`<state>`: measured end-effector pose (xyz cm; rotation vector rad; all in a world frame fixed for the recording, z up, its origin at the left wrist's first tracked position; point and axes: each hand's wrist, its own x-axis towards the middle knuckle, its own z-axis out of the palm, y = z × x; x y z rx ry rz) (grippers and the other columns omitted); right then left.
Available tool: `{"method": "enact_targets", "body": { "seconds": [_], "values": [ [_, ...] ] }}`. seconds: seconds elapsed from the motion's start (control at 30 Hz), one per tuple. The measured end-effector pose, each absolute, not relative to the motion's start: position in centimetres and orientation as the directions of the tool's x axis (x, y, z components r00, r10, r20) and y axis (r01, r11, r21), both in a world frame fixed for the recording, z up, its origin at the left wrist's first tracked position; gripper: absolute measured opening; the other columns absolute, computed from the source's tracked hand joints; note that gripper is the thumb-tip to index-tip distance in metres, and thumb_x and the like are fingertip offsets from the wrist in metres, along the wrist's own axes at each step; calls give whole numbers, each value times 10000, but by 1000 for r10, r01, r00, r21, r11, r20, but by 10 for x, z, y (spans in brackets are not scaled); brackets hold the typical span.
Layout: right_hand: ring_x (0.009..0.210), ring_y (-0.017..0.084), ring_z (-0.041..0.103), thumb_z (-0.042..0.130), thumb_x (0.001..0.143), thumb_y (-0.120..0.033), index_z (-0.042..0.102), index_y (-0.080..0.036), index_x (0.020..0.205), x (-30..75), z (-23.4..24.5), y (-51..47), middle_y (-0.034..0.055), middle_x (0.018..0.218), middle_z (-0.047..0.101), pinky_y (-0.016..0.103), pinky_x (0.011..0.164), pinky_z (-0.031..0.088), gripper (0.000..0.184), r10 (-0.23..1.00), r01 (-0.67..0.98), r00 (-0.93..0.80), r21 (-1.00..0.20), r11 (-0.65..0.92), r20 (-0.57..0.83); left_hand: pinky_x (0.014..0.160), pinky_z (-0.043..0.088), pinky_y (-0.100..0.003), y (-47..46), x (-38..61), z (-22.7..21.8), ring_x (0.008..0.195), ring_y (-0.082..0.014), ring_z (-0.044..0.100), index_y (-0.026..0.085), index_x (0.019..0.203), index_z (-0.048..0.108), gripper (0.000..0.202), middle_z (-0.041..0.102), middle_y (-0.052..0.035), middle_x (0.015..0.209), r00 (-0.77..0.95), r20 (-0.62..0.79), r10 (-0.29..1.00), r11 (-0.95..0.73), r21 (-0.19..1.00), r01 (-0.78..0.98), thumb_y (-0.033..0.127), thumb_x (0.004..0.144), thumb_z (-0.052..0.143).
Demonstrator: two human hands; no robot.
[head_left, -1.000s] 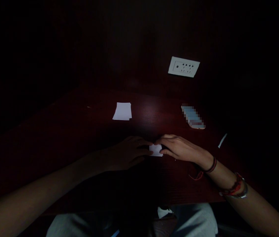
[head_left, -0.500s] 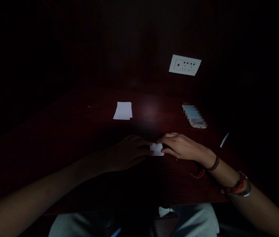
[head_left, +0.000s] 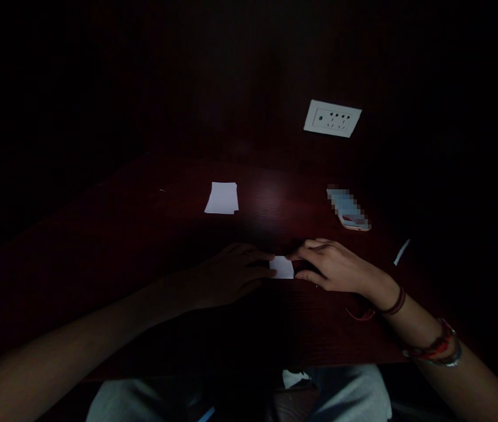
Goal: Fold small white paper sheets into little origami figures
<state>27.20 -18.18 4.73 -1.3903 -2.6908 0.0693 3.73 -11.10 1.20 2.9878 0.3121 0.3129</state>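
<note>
Small white paper: from where I stand, it lies flat on the tabletop (head_left: 268, 202), square-looking, a bright patch between both hands (head_left: 282, 268).
Left hand: at the paper's nine o'clock, in deep shadow (head_left: 231, 275); finger and thumb sit apart with their tips on the paper's left side; gripping or just pressing, I can't tell.
Right hand: at three o'clock, better lit (head_left: 336, 266); loosely curved and unclenched, finger and thumb parted at the paper's right side.
Wristbands: on the right arm, a thin dark one (head_left: 397, 303), then red and silvery ones.
Paper pile: white sheets with uneven edges, between ten and eleven (head_left: 222, 198).
Phone: between one and two, its screen pixelated (head_left: 348, 206).
White strip: narrow, slanting, just short of three o'clock, beyond the right hand (head_left: 402, 252).
Wall socket: a pale plate between twelve and one (head_left: 332, 118).
Knees: in greyish-blue trousers, below the near edge, around five and half past seven (head_left: 354, 390).
</note>
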Motion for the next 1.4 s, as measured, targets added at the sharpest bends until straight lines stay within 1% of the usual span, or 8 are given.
{"method": "enact_targets", "body": {
  "seconds": [0.23,0.4,0.6,0.73,0.87,1.0,1.23,1.4],
  "values": [
    [761,165,539,495,798,-294,544,-170,922,276,46,-183,54,837,555,312,731,422,182,848,834,-511,-156,529,144,929,293,-366,-113,36,14,1098,-197,363,274,1136,491,286,421,-22,1227,948,202,246,-961,179,211,249,860,419],
    [851,162,535,478,809,-242,510,-178,955,277,41,-173,59,903,585,304,759,425,163,867,779,-386,-393,489,314,919,309,-370,-113,38,13,1088,-206,370,259,1103,523,275,437,-48,1178,939,253,235,-963,190,190,228,844,438],
    [801,144,521,582,727,-189,443,-180,1058,262,31,-166,31,859,561,285,726,415,358,903,742,-381,-517,427,198,911,299,-416,-113,44,10,1105,-237,341,253,1119,505,288,430,-62,1191,942,295,158,-984,122,127,204,848,422],
    [643,98,484,583,703,-125,471,-176,987,257,25,-167,-16,734,506,214,585,387,310,932,729,-327,-586,354,157,869,352,-352,-116,52,15,1005,-184,423,211,1074,507,239,478,-49,1092,903,323,282,-946,251,205,196,856,409],
    [568,78,447,575,718,-152,476,-182,926,253,28,-168,-50,649,466,194,539,362,232,941,655,-260,-676,337,217,785,407,-305,-114,59,20,876,-147,474,183,999,514,181,495,-31,947,803,364,472,-851,427,306,246,860,419],
    [617,88,480,573,720,-168,485,-182,895,247,35,-170,-37,677,494,213,598,388,196,921,633,-220,-672,385,320,754,413,-272,-112,61,22,844,-132,468,163,812,543,105,471,-18,885,751,425,506,-829,481,286,204,837,449],
    [743,110,539,513,721,-101,484,-192,957,236,45,-175,-6,789,568,245,708,414,254,870,624,-257,-615,482,420,805,389,-308,-121,62,27,954,-162,417,175,847,554,107,417,-36,987,690,591,418,-903,349,249,141,808,460],
    [696,106,537,507,684,-65,487,-196,943,233,47,-178,-30,718,572,236,683,407,291,868,628,-253,-611,483,427,805,394,-318,-124,63,29,969,-167,410,188,813,549,104,388,-27,1007,675,604,423,-899,376,227,113,769,494]
  ]
}}
